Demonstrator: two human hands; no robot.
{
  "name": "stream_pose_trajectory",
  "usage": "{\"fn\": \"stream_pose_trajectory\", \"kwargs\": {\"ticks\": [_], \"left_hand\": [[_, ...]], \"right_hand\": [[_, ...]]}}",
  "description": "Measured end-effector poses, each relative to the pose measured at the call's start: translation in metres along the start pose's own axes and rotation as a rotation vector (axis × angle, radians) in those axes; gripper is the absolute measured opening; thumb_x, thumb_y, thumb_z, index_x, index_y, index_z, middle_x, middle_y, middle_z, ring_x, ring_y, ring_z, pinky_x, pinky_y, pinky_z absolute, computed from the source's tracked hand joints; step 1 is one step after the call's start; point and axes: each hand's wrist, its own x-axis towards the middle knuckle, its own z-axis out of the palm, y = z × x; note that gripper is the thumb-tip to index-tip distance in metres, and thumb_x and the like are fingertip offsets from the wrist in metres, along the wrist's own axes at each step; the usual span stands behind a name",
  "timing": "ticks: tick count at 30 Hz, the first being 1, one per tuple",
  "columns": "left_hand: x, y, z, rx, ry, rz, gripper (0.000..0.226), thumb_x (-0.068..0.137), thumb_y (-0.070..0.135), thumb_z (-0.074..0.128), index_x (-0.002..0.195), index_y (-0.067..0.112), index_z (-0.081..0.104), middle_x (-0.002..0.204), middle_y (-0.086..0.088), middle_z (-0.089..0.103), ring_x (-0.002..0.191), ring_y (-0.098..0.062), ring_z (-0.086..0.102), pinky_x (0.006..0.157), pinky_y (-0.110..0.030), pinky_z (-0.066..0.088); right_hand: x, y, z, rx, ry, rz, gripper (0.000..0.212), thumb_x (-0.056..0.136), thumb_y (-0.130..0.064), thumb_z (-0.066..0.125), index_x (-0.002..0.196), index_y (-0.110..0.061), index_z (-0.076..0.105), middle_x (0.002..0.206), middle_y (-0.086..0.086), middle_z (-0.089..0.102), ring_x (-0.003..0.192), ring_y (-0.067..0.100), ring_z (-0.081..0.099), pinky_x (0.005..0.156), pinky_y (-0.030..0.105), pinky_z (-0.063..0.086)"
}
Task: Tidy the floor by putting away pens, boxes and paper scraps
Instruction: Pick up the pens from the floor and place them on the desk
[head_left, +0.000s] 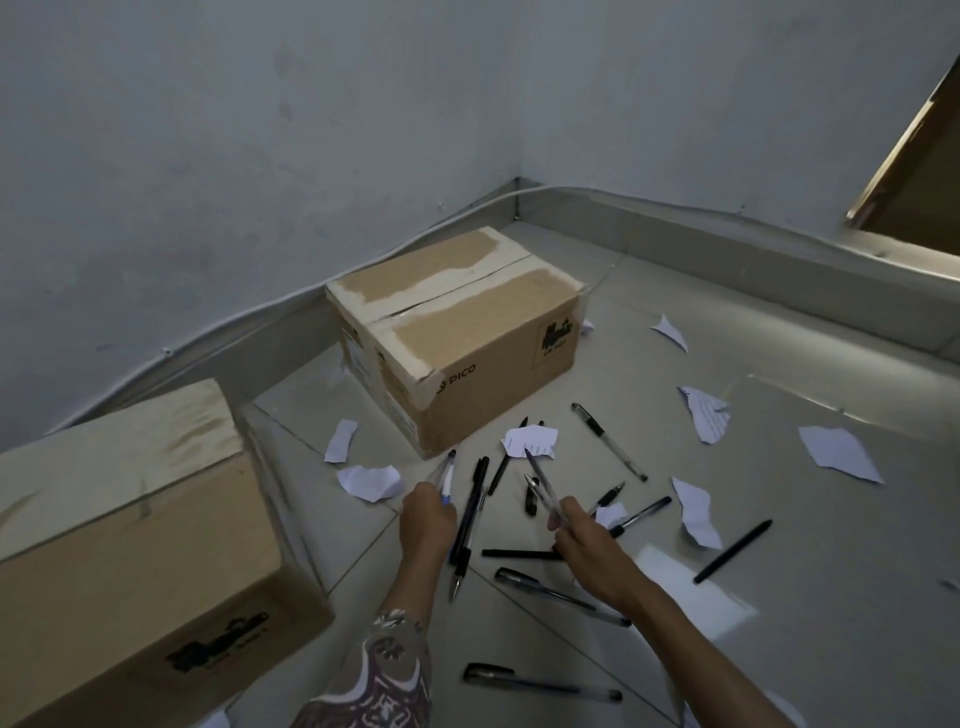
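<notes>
- Head view: left hand gripping a blue-capped pen.
- Right hand pinching clear pens, hovering over scattered pens, paper scraps.

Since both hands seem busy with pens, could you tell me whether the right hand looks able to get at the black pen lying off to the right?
Probably yes. The black pen lies alone on open floor, nothing between it and the right hand. That hand's grip already holds clear pens.
</notes>
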Motion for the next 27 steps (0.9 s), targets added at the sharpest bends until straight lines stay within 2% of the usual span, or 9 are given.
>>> {"fn": "stream_pose_trajectory", "kwargs": {"ticks": [3,7,11,15,18,21,23,25,27], "left_hand": [[0.001,-0.002,-0.004,0.082,-0.001,0.043,0.025,0.093,0.011,0.045,0.106,-0.010,0.051,0.116,-0.027,0.055,0.107,-0.037,0.055,0.082,-0.039,0.045],[0.001,-0.008,-0.016,0.125,0.002,0.083,0.025,0.095,0.012,0.039,0.109,-0.007,0.046,0.115,-0.026,0.056,0.108,-0.039,0.054,0.083,-0.041,0.045],[0.000,-0.013,-0.024,0.074,-0.034,0.102,0.022,0.096,0.009,0.036,0.110,-0.008,0.039,0.113,-0.028,0.055,0.104,-0.039,0.056,0.085,-0.043,0.046],[-0.003,-0.014,-0.032,-0.034,-0.103,0.101,0.012,0.093,0.002,0.038,0.099,-0.006,0.043,0.111,-0.031,0.055,0.105,-0.041,0.055,0.086,-0.042,0.045],[-0.001,-0.012,-0.036,-0.217,-0.150,0.048,0.020,0.091,-0.001,0.037,0.074,0.006,0.044,0.087,-0.029,0.057,0.079,-0.039,0.059,0.070,-0.042,0.049],[-0.013,0.005,-0.042,-0.288,-0.254,-0.011,0.023,0.093,-0.001,0.029,0.077,0.008,0.043,0.066,-0.009,0.043,0.053,-0.017,0.041,0.038,-0.017,0.035],[-0.020,0.018,-0.045,-0.298,-0.354,-0.022,0.022,0.095,0.004,0.028,0.081,0.010,0.044,0.064,-0.005,0.042,0.050,-0.014,0.036,0.038,-0.016,0.027],[-0.018,0.030,-0.048,-0.329,-0.430,-0.002,0.023,0.097,0.008,0.030,0.082,0.011,0.047,0.065,-0.004,0.042,0.050,-0.013,0.034,0.044,-0.019,0.026],[-0.011,0.047,-0.052,-0.338,-0.482,0.021,0.022,0.098,0.007,0.032,0.084,0.009,0.049,0.066,-0.004,0.042,0.050,-0.014,0.034,0.046,-0.021,0.027]], "right_hand": [[0.002,-0.004,0.003,-0.008,0.010,0.018,0.010,0.099,-0.018,0.035,0.095,-0.013,0.042,0.074,-0.003,0.045,0.062,0.001,0.040,0.060,0.012,0.032],[0.005,-0.011,0.009,0.050,0.024,0.059,0.026,0.099,-0.032,0.033,0.084,-0.015,0.046,0.069,-0.007,0.043,0.059,0.000,0.038,0.056,0.012,0.030],[0.011,-0.022,0.013,0.313,0.056,0.138,0.031,0.100,-0.024,0.032,0.074,-0.012,0.044,0.059,-0.001,0.040,0.050,0.008,0.034,0.049,0.020,0.028],[0.010,-0.038,0.009,0.508,0.076,0.197,0.024,0.101,-0.016,0.030,0.089,-0.007,0.049,0.064,0.002,0.045,0.050,0.010,0.037,0.043,0.018,0.031],[0.013,-0.049,0.007,0.644,0.076,0.251,0.022,0.100,-0.015,0.030,0.090,-0.013,0.049,0.064,0.001,0.041,0.048,0.010,0.031,0.043,0.019,0.028],[0.018,-0.059,0.006,0.761,0.101,0.326,0.019,0.096,-0.010,0.032,0.083,-0.012,0.046,0.051,-0.002,0.034,0.040,0.008,0.024,0.038,0.018,0.020],[0.023,-0.067,0.006,0.799,0.115,0.345,0.019,0.095,-0.018,0.036,0.078,-0.012,0.041,0.042,-0.006,0.029,0.036,0.009,0.020,0.039,0.017,0.016],[0.030,-0.075,0.003,0.829,0.116,0.336,0.033,0.098,-0.034,0.036,0.072,-0.014,0.037,0.040,-0.007,0.025,0.035,0.009,0.018,0.042,0.018,0.015],[0.041,-0.082,-0.006,0.883,0.133,0.294,0.038,0.099,-0.036,0.032,0.067,-0.016,0.035,0.039,-0.009,0.023,0.035,0.008,0.017,0.043,0.018,0.016]]}}
